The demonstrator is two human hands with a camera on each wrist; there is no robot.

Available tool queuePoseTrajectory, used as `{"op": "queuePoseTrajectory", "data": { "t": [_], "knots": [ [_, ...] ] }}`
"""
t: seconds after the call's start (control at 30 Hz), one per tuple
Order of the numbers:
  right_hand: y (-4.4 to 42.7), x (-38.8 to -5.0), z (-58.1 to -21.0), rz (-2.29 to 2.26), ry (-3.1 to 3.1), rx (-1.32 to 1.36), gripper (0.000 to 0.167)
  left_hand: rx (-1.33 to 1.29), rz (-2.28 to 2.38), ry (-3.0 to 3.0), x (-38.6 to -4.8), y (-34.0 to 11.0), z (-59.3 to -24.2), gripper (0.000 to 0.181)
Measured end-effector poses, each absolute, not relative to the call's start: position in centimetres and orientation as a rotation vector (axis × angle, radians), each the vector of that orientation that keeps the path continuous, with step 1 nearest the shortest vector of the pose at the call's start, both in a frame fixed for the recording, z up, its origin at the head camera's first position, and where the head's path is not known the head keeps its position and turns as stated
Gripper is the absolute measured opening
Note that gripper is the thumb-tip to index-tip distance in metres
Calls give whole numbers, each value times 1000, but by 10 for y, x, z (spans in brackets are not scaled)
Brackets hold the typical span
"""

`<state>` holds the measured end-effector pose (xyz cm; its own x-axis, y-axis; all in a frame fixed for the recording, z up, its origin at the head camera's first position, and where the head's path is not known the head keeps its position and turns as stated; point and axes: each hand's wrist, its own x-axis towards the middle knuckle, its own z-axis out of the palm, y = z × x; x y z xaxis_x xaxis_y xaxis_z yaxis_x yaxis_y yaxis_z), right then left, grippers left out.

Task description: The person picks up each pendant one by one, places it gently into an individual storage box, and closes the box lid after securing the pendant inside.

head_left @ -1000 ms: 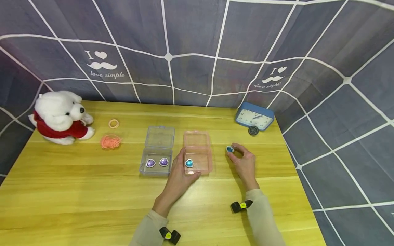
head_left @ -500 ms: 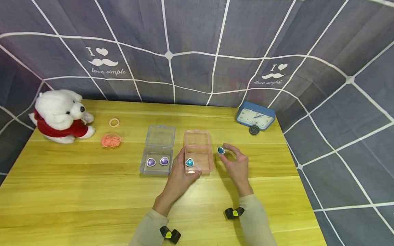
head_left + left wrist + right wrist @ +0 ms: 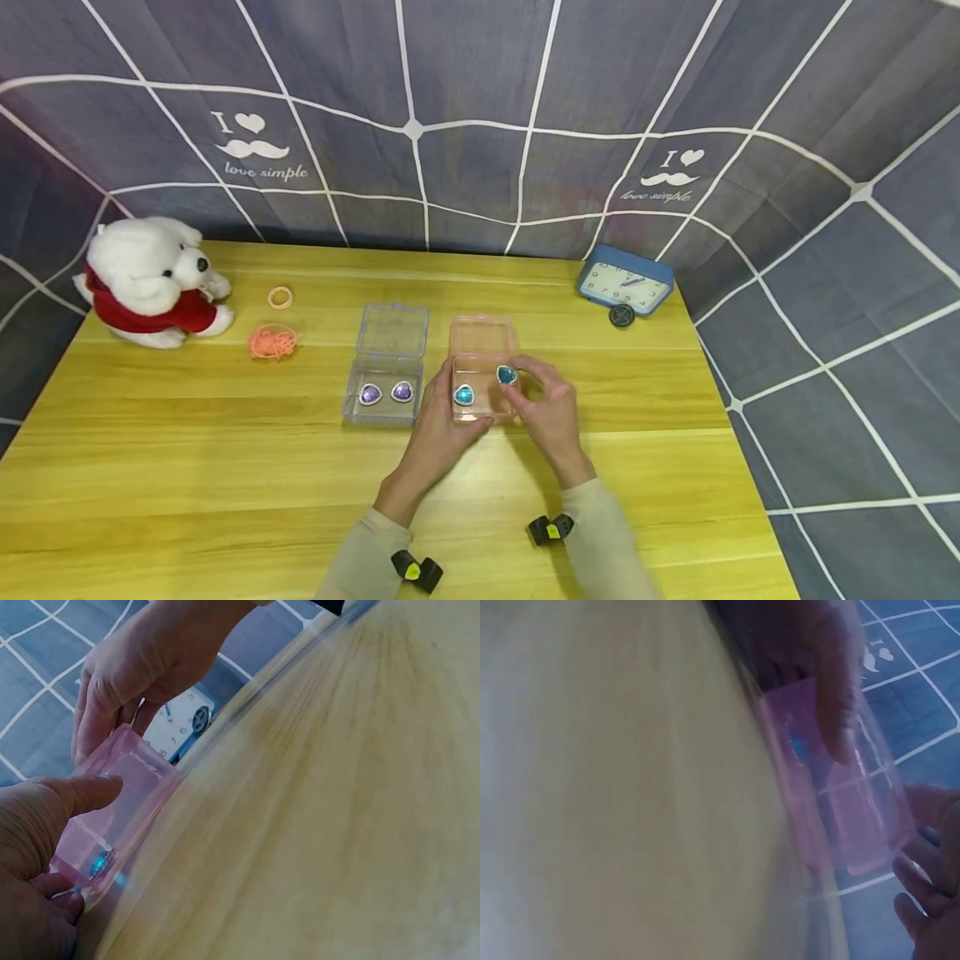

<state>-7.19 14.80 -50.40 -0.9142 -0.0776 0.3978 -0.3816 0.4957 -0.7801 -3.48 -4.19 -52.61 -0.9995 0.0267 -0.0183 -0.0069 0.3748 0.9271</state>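
Observation:
A clear pink plastic box [image 3: 483, 337] lies with its lid laid back on the table. My left hand [image 3: 441, 421] grips its left side, thumb along the front wall. Inside, on the left, sits a teal heart-shaped gem [image 3: 463, 396] with a sparkly rim. Between thumb and fingertips my right hand [image 3: 552, 410] pinches a matching teal gem [image 3: 507, 375] over the box's right half. In the left wrist view the left thumb overlaps the pink box wall [image 3: 142, 780]; that view hides the pinched gem. The right wrist view is blurred.
Left of the pink box is an open clear bluish box [image 3: 392, 332] holding two purple heart gems [image 3: 402, 392]. Farther left are an orange string bundle [image 3: 273, 342], a pale ring [image 3: 280, 297] and a white plush dog [image 3: 153, 283]. A blue clock [image 3: 626, 282] stands back right.
My right hand has moved left with the pinched teal gem, from beside the pink box to over its right half. The left hand keeps its grip on the box.

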Motion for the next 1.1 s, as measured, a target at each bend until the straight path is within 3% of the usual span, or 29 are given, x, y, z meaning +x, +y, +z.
{"op": "queuePoseTrajectory", "data": {
  "t": [1.1],
  "knots": [
    [140,-67,-508,1294,-2620,360,36,21,1728,2564,-36,-42,-525,118]
  ]
}}
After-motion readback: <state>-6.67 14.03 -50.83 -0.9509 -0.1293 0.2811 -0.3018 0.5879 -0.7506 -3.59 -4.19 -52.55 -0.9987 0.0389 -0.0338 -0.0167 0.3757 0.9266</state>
